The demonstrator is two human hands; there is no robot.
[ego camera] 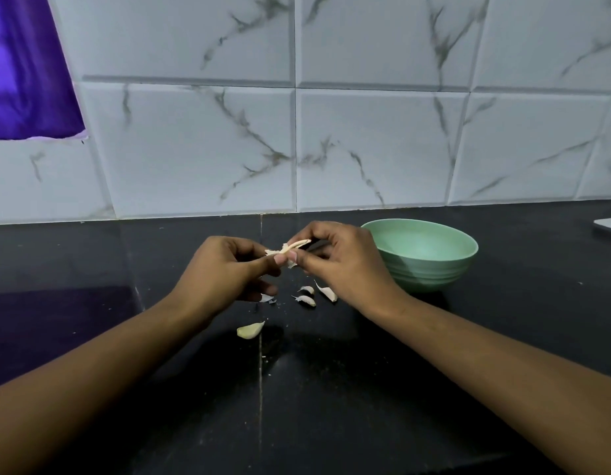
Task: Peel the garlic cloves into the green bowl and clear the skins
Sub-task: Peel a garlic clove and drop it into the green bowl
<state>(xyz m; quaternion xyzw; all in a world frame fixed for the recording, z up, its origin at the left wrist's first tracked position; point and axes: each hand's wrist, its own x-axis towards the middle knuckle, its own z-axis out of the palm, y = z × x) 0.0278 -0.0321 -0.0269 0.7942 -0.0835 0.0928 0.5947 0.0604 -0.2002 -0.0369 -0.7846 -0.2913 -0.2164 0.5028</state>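
Observation:
Above the dark countertop, my left hand (228, 269) and my right hand (341, 265) meet and both pinch one garlic clove (287, 250) whose papery skin sticks out between the fingertips. The green bowl (431, 262) stands just right of my right hand, and its visible inside looks empty. Unpeeled cloves lie on the counter below my hands: one (250, 330) nearest me, two small ones (305, 296) in the middle, and another (327, 292) by my right wrist. A skin scrap (267, 298) lies under my left fingers.
The black countertop (125, 337) runs back to a marbled white tile wall (297, 149). A purple cloth (26, 70) hangs at the upper left. A pale flat object (609, 224) shows at the right edge. Tiny skin flecks dot the counter.

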